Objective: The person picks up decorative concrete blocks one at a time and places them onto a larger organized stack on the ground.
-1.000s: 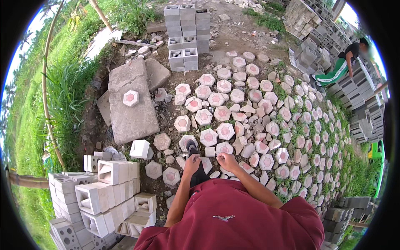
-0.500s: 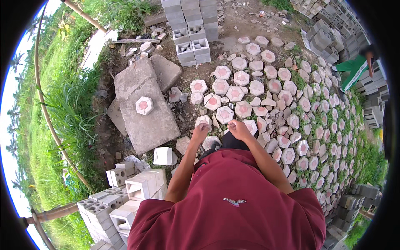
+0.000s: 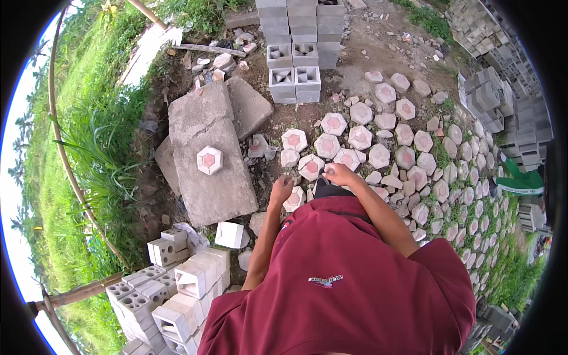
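My left hand [image 3: 282, 189] hangs in front of my body with its fingers curled in, and nothing shows in it. Across from it, my right hand [image 3: 341, 175] is closed too, fingertips drawn together, with no object visible. Beneath both hands lie hexagonal paving stones [image 3: 311, 167], pale with reddish centres, set apart on bare soil. Neither hand appears to touch them. To the left, one more hexagonal paver [image 3: 209, 160] rests alone on a large cracked concrete slab [image 3: 204, 195]. Below that slab a white block [image 3: 231, 235] sits tilted on the ground.
Stacked hollow blocks [image 3: 296, 77] stand ahead, and more blocks with round holes [image 3: 136, 302] are piled at lower left. Tall grass [image 3: 100, 160] and a bamboo pole [image 3: 74, 183] line the left side. A person in green [image 3: 520, 180] is at far right, near grey block stacks [image 3: 488, 97].
The ground has shifted in view: the block stack ahead and the pavers sit lower and nearer. My hands stay in front of me, both closed. The person in green appears farther right.
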`<state>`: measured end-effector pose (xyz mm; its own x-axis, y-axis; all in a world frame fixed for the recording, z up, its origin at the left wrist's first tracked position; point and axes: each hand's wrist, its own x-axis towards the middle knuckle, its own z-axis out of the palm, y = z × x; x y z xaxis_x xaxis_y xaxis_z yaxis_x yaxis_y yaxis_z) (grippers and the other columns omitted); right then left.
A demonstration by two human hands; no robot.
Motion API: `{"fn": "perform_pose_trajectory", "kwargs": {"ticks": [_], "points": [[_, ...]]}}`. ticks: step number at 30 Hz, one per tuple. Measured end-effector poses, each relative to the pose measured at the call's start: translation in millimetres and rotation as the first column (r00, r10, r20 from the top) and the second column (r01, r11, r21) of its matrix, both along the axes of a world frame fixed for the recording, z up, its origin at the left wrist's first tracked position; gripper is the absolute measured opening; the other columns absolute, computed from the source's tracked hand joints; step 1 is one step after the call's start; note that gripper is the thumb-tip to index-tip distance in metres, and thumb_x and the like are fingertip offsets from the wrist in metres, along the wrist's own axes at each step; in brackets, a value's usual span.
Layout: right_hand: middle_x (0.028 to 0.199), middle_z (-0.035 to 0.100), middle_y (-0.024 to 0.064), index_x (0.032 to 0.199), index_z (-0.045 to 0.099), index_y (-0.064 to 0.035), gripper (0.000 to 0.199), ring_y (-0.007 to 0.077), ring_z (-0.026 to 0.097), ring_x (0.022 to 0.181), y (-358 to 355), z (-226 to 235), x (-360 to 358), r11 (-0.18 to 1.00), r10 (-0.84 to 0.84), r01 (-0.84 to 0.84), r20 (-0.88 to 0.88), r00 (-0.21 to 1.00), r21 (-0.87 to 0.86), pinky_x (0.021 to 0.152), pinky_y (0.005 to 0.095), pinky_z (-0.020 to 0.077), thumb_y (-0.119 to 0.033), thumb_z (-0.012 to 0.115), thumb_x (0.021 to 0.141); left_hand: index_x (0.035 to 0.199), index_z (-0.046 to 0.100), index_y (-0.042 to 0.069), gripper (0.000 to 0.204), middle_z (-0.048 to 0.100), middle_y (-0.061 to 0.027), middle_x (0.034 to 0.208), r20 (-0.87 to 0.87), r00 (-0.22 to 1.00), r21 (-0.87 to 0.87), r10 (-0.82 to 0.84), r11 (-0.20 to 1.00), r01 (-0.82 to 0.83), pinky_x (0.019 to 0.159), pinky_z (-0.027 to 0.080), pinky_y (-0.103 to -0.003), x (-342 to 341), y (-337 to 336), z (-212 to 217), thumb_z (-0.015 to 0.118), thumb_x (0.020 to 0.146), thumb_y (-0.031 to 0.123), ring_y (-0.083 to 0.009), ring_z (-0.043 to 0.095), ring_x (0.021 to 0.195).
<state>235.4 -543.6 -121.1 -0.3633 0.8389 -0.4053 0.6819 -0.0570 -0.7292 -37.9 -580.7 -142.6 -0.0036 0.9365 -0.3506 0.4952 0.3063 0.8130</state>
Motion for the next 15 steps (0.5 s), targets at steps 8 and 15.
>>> {"fn": "perform_pose_trajectory", "kwargs": {"ticks": [8, 15], "points": [[0.087, 0.066, 0.0260, 0.103, 0.063, -0.0002, 0.035, 0.0436, 0.064, 0.085, 122, -10, 33, 0.952, -0.111, 0.107, 0.000, 0.994, 0.288, 0.075, 0.0473, 0.0508, -0.028, 0.063, 0.083, 0.110, 0.062, -0.001, 0.030, 0.068, -0.0229, 0.092, -0.020, 0.970, 0.127, -0.242, 0.962, 0.242, 0.077, 0.052, -0.039, 60, 132, 25, 0.060, 0.087, 0.018, -0.0345, 0.068, 0.088], [0.085, 0.068, 0.0208, 0.097, 0.065, -0.0004, 0.030, 0.0352, 0.067, 0.080, 162, -32, 48, 0.983, -0.051, 0.060, -0.058, 0.997, 0.173, 0.072, 0.0408, 0.0519, -0.027, 0.066, 0.082, 0.102, 0.063, -0.002, 0.022, 0.068, -0.0204, 0.090, -0.035, 0.982, 0.208, -0.184, 0.960, 0.187, 0.076, 0.054, -0.037, 74, 203, 26, 0.060, 0.085, 0.011, -0.0313, 0.069, 0.085]]}}
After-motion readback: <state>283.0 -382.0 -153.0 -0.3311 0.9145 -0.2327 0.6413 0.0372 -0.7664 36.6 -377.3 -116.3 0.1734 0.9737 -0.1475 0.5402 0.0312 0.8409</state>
